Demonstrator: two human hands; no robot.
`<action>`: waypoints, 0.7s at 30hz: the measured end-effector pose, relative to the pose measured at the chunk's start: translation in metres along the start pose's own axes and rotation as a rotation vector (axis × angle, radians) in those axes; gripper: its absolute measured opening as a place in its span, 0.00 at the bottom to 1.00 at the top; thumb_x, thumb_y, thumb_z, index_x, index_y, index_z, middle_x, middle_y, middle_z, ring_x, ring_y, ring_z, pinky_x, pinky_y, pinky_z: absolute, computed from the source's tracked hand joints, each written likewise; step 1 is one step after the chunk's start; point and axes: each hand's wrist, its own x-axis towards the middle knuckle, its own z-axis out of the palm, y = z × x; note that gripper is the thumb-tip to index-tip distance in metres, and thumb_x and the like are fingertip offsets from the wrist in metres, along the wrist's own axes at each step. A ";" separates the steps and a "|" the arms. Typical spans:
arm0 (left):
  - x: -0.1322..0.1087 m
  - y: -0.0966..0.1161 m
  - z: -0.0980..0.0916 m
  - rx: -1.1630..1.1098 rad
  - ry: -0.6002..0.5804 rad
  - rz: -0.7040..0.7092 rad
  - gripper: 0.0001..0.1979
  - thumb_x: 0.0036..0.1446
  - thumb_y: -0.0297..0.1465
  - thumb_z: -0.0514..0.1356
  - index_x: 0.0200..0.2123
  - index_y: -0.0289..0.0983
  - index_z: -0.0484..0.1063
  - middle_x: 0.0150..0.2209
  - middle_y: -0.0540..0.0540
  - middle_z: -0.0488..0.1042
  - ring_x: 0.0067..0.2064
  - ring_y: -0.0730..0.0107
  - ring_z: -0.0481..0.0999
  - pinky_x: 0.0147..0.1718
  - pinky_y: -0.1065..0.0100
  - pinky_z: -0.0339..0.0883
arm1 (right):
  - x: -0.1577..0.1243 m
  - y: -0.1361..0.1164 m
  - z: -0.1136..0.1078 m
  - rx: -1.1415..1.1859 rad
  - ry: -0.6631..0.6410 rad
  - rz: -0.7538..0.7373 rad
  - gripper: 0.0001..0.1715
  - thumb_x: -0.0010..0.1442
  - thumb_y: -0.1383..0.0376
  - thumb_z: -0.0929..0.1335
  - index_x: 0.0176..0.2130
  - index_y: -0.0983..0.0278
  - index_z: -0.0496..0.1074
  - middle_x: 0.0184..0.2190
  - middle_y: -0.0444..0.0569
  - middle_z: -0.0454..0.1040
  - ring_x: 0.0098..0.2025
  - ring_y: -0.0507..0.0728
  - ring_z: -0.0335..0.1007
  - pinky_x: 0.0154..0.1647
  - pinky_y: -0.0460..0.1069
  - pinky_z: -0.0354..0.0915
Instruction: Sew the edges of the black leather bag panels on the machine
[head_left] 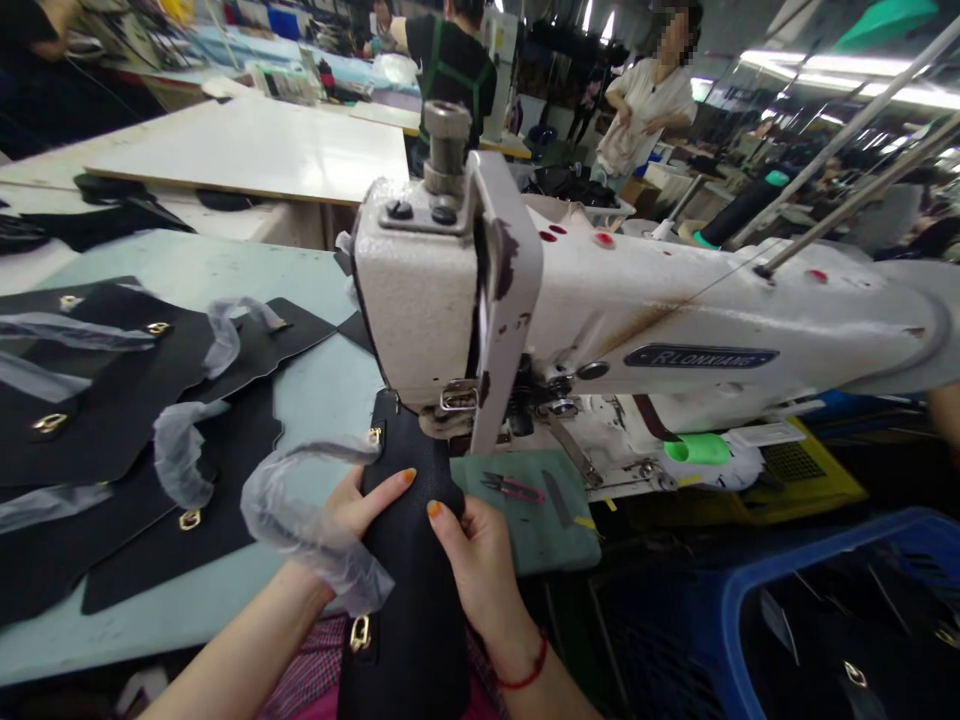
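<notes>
We grip one long black leather-like panel [416, 580] between the closed fingers of our left hand [367, 508] and right hand [481, 555]; it overhangs the pale green desk's [307, 405] near edge, carrying two gold fittings [361, 634] and one plastic-wrapped strap [277, 505]. One pair of pink-handled snips [516, 488] lies to its right. At least three similar panels [199, 535] cover the desk's left edge. One white sewing machine [420, 300] blocks our view beyond.

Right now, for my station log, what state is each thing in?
Black panel, held, far end at the sewing machine
Left hand, gripping black panel
Right hand, gripping black panel
Handle, arched, plastic-wrapped
Snips, lying on green pad
Loose panels, overlapping on table
Blue basket, holding black pieces
</notes>
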 end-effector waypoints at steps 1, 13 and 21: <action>0.002 0.002 0.000 0.006 0.006 -0.008 0.19 0.49 0.31 0.68 0.44 0.37 0.70 0.38 0.43 0.81 0.32 0.60 0.81 0.27 0.66 0.77 | 0.002 -0.001 0.000 -0.005 0.000 -0.005 0.23 0.59 0.51 0.68 0.28 0.68 0.69 0.22 0.44 0.64 0.25 0.48 0.55 0.24 0.43 0.54; 0.025 0.012 -0.002 -0.009 0.009 0.056 0.27 0.43 0.37 0.71 0.46 0.36 0.69 0.38 0.42 0.80 0.34 0.60 0.80 0.30 0.67 0.75 | 0.028 -0.016 0.001 -0.062 0.015 -0.066 0.26 0.57 0.48 0.68 0.25 0.68 0.71 0.20 0.44 0.67 0.24 0.49 0.58 0.22 0.43 0.54; 0.047 0.019 -0.008 0.046 0.017 0.051 0.32 0.39 0.40 0.72 0.48 0.34 0.72 0.42 0.39 0.80 0.39 0.55 0.81 0.34 0.64 0.76 | 0.043 -0.021 0.005 -0.062 0.014 -0.092 0.25 0.57 0.48 0.67 0.25 0.67 0.70 0.20 0.44 0.66 0.24 0.50 0.60 0.23 0.43 0.55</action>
